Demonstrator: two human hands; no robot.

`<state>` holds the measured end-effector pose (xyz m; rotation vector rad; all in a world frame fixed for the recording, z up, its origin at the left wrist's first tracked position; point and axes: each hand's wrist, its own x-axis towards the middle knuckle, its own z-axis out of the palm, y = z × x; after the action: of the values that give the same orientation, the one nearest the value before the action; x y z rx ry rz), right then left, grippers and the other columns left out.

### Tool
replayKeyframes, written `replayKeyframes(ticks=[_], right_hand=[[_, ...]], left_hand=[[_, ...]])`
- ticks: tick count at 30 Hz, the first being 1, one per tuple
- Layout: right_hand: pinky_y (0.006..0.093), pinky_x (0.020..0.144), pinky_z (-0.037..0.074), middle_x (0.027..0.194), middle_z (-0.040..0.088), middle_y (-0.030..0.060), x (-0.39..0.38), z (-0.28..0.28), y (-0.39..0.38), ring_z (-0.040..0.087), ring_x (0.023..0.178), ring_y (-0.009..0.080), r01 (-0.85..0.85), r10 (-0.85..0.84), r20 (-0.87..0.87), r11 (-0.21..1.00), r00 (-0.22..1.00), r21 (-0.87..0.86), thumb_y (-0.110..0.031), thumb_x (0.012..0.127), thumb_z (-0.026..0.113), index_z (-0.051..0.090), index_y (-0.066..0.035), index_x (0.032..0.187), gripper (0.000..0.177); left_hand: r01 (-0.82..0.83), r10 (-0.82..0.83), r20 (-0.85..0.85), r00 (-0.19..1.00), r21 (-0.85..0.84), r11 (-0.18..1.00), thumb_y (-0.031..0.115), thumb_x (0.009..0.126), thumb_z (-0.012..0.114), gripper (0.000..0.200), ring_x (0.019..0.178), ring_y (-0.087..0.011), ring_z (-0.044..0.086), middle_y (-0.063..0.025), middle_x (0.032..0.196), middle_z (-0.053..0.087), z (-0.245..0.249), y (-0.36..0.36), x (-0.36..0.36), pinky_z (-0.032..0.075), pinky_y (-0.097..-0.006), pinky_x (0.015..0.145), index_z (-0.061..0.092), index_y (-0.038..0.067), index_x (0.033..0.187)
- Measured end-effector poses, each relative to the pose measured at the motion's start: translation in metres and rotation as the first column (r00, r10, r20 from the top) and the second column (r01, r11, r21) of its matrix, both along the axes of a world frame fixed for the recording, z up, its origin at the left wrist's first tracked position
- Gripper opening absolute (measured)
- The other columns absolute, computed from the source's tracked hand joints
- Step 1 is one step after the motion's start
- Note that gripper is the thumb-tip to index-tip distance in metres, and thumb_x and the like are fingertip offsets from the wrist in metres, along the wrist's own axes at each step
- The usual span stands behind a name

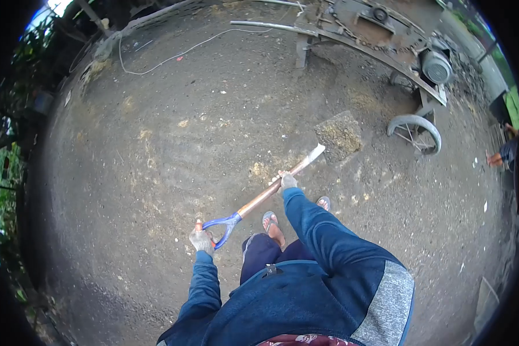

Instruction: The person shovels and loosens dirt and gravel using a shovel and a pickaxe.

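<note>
A shovel (257, 202) slants across the middle of the view, with a blue D-shaped grip, a wooden shaft and a pale metal socket. My left hand (202, 239), in a greyish glove with bare fingertips, is closed round the D-grip at the lower left. Further up the shaft, my right hand (288, 181), gloved alike, wraps round the wood. At the far end, a heap of yellowish-brown loose material (340, 136) covers most of the shovel's squarish blade, low over the dark ground.
A machine frame (375, 55) with a grey motor (436, 67) and a spoked wheel (415, 134) stands at upper right. A thin cable (155, 70) curves over the dirt ground (121, 173). Another person's leg (499, 157) shows at the right edge. My sandalled feet are below the shaft.
</note>
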<state>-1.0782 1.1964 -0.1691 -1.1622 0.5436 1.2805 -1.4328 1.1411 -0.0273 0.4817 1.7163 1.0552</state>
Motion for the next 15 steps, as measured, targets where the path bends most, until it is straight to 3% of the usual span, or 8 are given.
replayKeyframes(ticks=[1, 3, 8, 10, 12, 15], right_hand=[[0.0527, 0.064, 0.051, 0.075, 0.051, 0.0055, -0.012, 0.001, -0.015, 0.054, 0.061, 0.0248, 0.064, -0.057, -0.085, 0.995, 0.995, 0.082, -0.014, 0.088, 0.061, 0.047, -0.014, 0.095, 0.015], [0.0529, 0.068, 0.050, 0.077, 0.049, 0.0045, -0.039, 0.014, -0.051, 0.055, 0.069, 0.0262, 0.185, -0.161, -0.152, 0.969, 0.975, 0.161, -0.019, 0.090, 0.060, 0.047, -0.016, 0.098, 0.016], [0.0541, 0.069, 0.050, 0.089, 0.048, 0.0059, -0.087, 0.050, -0.202, 0.055, 0.076, 0.0275, 0.562, -0.533, -0.334, 0.827, 0.778, -0.009, -0.022, 0.091, 0.059, 0.048, -0.016, 0.103, 0.017], [0.0532, 0.068, 0.050, 0.088, 0.049, 0.0059, -0.089, 0.059, -0.297, 0.055, 0.076, 0.0270, 0.699, -0.678, -0.352, 0.710, 0.645, -0.087, -0.022, 0.091, 0.059, 0.048, -0.016, 0.103, 0.017], [0.0523, 0.068, 0.050, 0.088, 0.050, 0.0065, -0.111, 0.041, -0.411, 0.055, 0.076, 0.0265, 0.839, -0.818, -0.335, 0.530, 0.467, -0.125, -0.022, 0.091, 0.059, 0.048, -0.016, 0.103, 0.017], [0.0515, 0.065, 0.049, 0.088, 0.052, 0.0066, -0.154, -0.035, -0.616, 0.054, 0.072, 0.0257, 0.970, -0.969, -0.128, 0.225, 0.213, -0.093, -0.024, 0.093, 0.056, 0.050, -0.016, 0.101, 0.013]], left_hand=[[0.042, -0.042, -0.005, 0.999, 0.012, 0.999, 0.045, 0.089, 0.061, 0.041, 0.035, -0.0165, 0.041, -0.0009, 0.049, 0.037, 0.023, 0.006, -0.011, 0.030, -0.0338, 0.030, 0.043, 0.013, 0.070], [0.176, -0.172, -0.078, 0.982, 0.047, 0.983, 0.045, 0.089, 0.061, 0.042, 0.034, -0.0172, 0.040, -0.0018, 0.048, 0.037, 0.046, 0.025, -0.034, 0.030, -0.0340, 0.030, 0.043, 0.013, 0.069], [0.564, -0.544, -0.226, 0.808, 0.032, 0.825, 0.044, 0.088, 0.061, 0.042, 0.033, -0.0174, 0.039, -0.0031, 0.047, 0.038, 0.070, 0.016, -0.036, 0.032, -0.0344, 0.029, 0.044, 0.011, 0.067], [0.727, -0.705, -0.240, 0.668, 0.009, 0.686, 0.040, 0.089, 0.061, 0.040, 0.034, -0.0161, 0.039, -0.0026, 0.047, 0.038, 0.066, -0.020, 0.002, 0.034, -0.0344, 0.028, 0.047, 0.009, 0.067], [0.839, -0.838, -0.136, 0.529, -0.063, 0.540, 0.039, 0.089, 0.061, 0.040, 0.034, -0.0168, 0.039, -0.0030, 0.047, 0.039, 0.032, -0.073, 0.045, 0.034, -0.0349, 0.028, 0.046, 0.009, 0.067], [0.964, -0.980, 0.037, 0.198, -0.187, 0.187, 0.039, 0.089, 0.060, 0.039, 0.034, -0.0179, 0.040, -0.0030, 0.049, 0.038, -0.045, -0.194, 0.118, 0.035, -0.0358, 0.028, 0.045, 0.009, 0.070]])
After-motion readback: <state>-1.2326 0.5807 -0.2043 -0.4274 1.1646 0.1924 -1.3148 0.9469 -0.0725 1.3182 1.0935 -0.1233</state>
